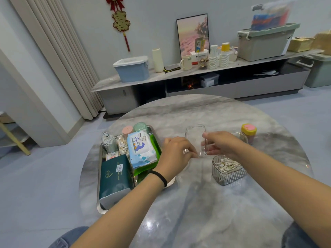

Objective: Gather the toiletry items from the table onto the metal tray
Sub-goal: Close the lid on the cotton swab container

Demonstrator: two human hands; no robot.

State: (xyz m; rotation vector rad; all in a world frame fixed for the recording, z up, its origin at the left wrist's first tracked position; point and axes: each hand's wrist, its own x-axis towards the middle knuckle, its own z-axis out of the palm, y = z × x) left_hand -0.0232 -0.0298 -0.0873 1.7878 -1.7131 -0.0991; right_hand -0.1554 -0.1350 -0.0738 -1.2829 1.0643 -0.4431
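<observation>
Denim-clad knees [71,237] sit at the near edge of the round marble table [197,212]; both forearms reach over it toward the middle. Left hand [176,154], a black band [159,177] on its wrist, and right hand [221,144] together pinch a clear plastic lid [196,140], held upright between them, fingers curled on its lower edges; just beside the right wrist, toward the near right, stands an open ribbed container of cotton swabs [228,170]; a yellow jar with a pink top [249,132] stands near the far right edge. Metal tray [100,178] lies at the left edge, beside the left hand; it carries a dark green tissue pack [115,179] with partly legible "SOFT", a wipes pack [141,149] marked "BABY", and small packets and bottles behind, their labels unreadable.
</observation>
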